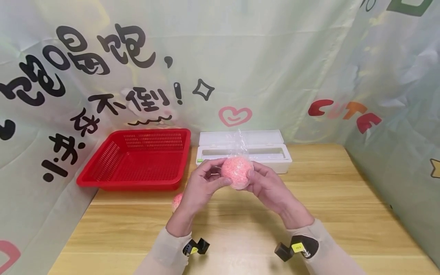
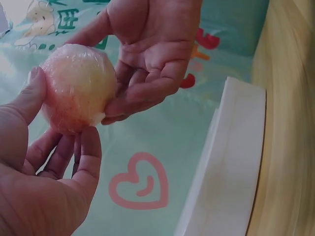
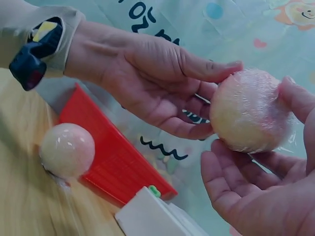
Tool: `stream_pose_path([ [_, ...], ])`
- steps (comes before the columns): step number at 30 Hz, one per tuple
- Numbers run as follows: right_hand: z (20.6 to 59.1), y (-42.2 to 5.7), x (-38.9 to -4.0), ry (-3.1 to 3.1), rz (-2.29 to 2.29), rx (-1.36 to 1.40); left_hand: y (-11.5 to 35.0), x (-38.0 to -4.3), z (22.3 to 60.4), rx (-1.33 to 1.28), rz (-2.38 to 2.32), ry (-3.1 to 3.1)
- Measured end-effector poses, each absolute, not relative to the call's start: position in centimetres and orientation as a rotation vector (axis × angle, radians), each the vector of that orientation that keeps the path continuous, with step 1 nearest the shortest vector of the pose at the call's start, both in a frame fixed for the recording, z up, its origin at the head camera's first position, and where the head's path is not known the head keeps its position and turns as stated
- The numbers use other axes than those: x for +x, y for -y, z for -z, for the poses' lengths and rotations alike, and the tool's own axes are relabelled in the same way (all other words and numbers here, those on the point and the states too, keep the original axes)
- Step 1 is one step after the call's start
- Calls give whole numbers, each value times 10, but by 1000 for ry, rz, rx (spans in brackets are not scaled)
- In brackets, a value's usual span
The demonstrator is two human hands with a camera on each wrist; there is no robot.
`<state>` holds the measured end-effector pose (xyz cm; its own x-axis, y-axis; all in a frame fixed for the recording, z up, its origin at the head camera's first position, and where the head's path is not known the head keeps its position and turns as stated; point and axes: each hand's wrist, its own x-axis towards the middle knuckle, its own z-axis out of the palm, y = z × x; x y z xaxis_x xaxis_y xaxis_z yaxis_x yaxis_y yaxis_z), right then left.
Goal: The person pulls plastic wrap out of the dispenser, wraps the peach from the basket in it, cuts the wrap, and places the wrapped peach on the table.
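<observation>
Held up in front of the white box is a round pink-and-cream fruit (image 1: 237, 173), wrapped in clear film; whether peach or apple I cannot tell. A loose tail of film (image 1: 239, 142) rises above it. My left hand (image 1: 201, 187) pinches the fruit from the left between thumb and fingers. From the right side, my right hand (image 1: 271, 188) grips it with thumb and fingers too. In the right wrist view the film on the held fruit (image 3: 248, 110) looks wrinkled. A second wrapped fruit (image 3: 67, 150) lies on the table, partly hidden by my left arm in the head view.
A red plastic basket (image 1: 99, 182) stands at the back left. Beside it is a long white box (image 1: 275, 167) with its lid (image 1: 240, 137) raised and a slot along its top. A printed cloth (image 1: 275, 76) hangs behind the wooden table (image 1: 343, 214).
</observation>
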<state>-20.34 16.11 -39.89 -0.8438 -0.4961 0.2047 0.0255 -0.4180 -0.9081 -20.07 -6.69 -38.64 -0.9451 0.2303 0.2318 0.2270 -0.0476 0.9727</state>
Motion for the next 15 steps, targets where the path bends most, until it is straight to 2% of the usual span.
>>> stream_pose_path([
  [9, 393, -165, -205, -1901, 2199, -377, 64, -199, 384, 569, -2215, -2323],
  [15, 393, -164, -205, -1873, 2262, -331, 61, -197, 385, 560, -2416, -2228],
])
